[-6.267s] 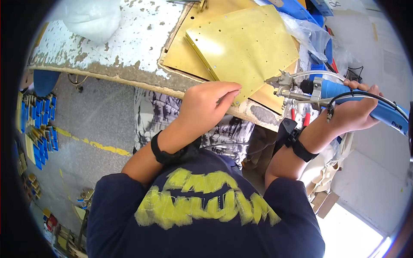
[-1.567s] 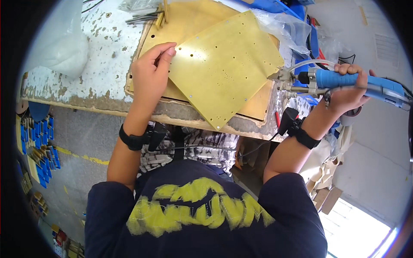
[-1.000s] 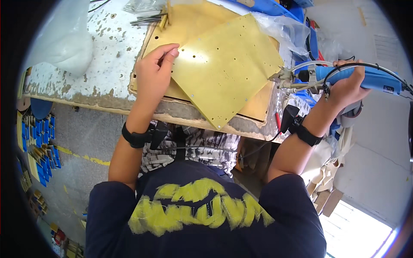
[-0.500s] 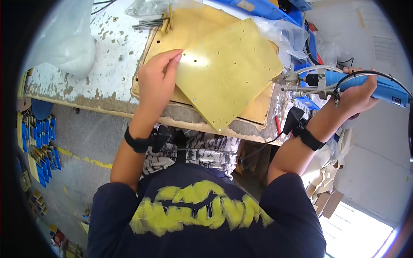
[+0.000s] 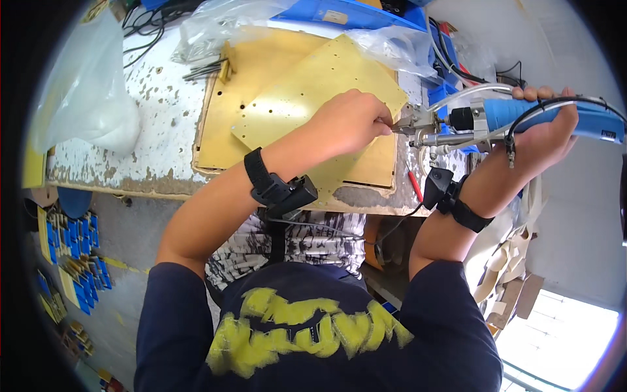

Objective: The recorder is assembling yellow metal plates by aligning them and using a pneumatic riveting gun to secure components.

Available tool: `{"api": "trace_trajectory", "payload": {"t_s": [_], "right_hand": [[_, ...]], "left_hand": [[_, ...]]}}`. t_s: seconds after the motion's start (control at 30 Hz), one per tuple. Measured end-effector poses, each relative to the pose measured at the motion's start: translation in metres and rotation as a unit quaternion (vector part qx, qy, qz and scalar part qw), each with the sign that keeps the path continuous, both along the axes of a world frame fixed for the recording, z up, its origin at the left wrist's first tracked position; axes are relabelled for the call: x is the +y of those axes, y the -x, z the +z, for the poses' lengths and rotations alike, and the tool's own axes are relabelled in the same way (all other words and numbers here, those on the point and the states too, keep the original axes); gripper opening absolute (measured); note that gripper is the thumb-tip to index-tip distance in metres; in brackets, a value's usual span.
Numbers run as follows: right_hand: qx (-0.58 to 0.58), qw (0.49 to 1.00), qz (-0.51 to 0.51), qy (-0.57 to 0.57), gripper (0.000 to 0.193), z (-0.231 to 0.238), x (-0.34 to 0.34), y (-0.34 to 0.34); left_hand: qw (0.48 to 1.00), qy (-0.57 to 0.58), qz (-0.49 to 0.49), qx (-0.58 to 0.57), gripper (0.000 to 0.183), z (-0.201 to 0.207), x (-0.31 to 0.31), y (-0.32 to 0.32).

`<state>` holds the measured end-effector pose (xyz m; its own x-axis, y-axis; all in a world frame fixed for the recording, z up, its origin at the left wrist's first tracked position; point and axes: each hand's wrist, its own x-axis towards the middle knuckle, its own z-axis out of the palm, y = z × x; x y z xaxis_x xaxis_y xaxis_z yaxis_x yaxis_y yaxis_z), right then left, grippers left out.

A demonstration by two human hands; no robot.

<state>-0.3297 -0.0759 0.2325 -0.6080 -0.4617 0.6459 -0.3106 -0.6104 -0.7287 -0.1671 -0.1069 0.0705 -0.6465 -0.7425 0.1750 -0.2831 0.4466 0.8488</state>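
My right hand [image 5: 547, 134] grips a blue power screwdriver [image 5: 499, 112] held level, its metal nose [image 5: 418, 124] pointing left. At the tip of that nose my left hand [image 5: 356, 121] is closed in a pinch; whatever lies between the fingertips is too small to make out. Beneath the left hand and forearm a yellow square plate [image 5: 284, 98] with small holes is turned at an angle. It rests on a larger tan board [image 5: 215, 140]. The forearm hides much of the plate's near part.
Thin metal rods [image 5: 204, 70] lie by the board's far left corner. Clear plastic bags [image 5: 91, 111] stand at the left and far side. A blue bin [image 5: 366, 14] is at the back. A red-handled tool [image 5: 415, 186] lies near the front edge; hoses and cables run from the screwdriver.
My left hand has moved right, from the plate's left corner to the screwdriver's nose, and is pinching there. The right hand still grips the screwdriver. The whole view has shifted slightly.
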Motion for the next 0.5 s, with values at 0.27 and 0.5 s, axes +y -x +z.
{"api": "trace_trajectory", "payload": {"t_s": [0.27, 0.5], "right_hand": [[0.016, 0.998, 0.036, 0.047, 0.028, 0.001, 0.0, 0.026], [0.062, 0.995, 0.025, 0.069, 0.026, -0.002, -0.002, 0.059]], "left_hand": [[1.0, 0.013, -0.027, 0.0, 0.019, -0.007, -0.009, 0.026], [0.998, 0.05, -0.002, -0.044, 0.014, -0.029, -0.024, 0.043]]}}
